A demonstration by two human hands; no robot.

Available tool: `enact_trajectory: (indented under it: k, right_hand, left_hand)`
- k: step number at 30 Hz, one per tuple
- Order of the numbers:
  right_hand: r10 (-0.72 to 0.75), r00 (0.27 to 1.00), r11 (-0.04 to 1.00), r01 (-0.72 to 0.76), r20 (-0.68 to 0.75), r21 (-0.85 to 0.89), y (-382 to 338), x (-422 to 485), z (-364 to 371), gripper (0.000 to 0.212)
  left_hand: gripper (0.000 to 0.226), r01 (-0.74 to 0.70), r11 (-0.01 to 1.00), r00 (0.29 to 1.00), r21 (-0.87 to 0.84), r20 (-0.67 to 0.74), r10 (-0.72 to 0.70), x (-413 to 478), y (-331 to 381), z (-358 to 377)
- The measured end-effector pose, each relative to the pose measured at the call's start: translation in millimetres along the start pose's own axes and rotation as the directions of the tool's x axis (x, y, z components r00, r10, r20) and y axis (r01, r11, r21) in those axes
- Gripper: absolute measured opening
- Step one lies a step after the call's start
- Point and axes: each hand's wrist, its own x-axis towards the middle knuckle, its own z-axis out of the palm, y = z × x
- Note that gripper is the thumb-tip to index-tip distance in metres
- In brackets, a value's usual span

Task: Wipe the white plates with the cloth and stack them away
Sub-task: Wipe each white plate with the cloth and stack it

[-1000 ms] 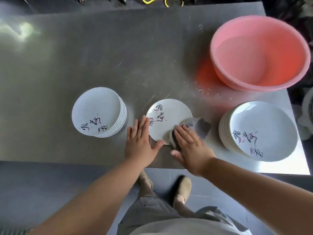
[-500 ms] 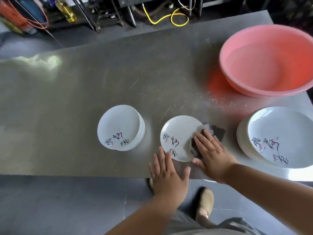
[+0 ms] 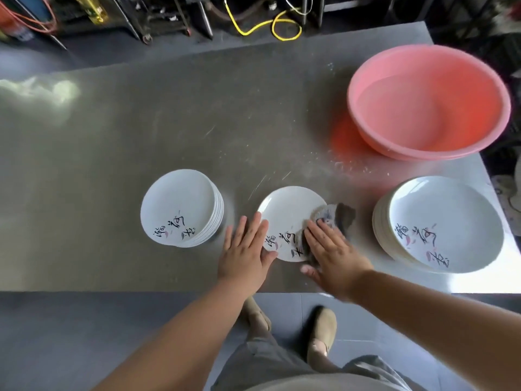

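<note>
Right hand [image 3: 335,258] presses cloth [image 3: 335,218] on plate [image 3: 290,213].

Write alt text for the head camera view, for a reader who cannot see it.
A person's right hand presses a grey cloth onto a white plate on a steel table, the left hand flat against the plate's left edge. A left stack and a right stack of matching plates flank it, with a pink basin at the far right.
</note>
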Motion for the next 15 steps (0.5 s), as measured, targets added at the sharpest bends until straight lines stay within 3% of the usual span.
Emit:
enact_trajectory:
  k: [4,8,12,15]
  right_hand:
    - [0.045,0.995,0.999,-0.043,-0.084,0.021,17.4,38.7,-25.3,0.086]
    - [0.117,0.973,0.986,-0.090,-0.201,0.138,-13.2,15.1,-0.8,0.076]
    - [-0.042,0.932,0.986,0.096,-0.361,0.134,-30.0,-11.5,20.0,0.056]
    - [0.037,0.929,0.897,0.131,-0.369,0.421,-21.8,-12.1,-3.2,0.027]
  left_hand:
    - [0.075,0.112,0.990,0.994,-0.081,-0.009,-0.113,-1.8,19.4,-0.3]
    - [0.074,0.204,0.968,0.975,-0.143,-0.054,-0.214,-4.6,36.3,3.0]
    - [0.075,0.248,0.959,0.966,-0.139,-0.041,-0.256,-7.2,41.4,0.2]
    - [0.074,0.278,0.950,0.960,-0.142,0.006,-0.280,-6.7,40.9,-5.6]
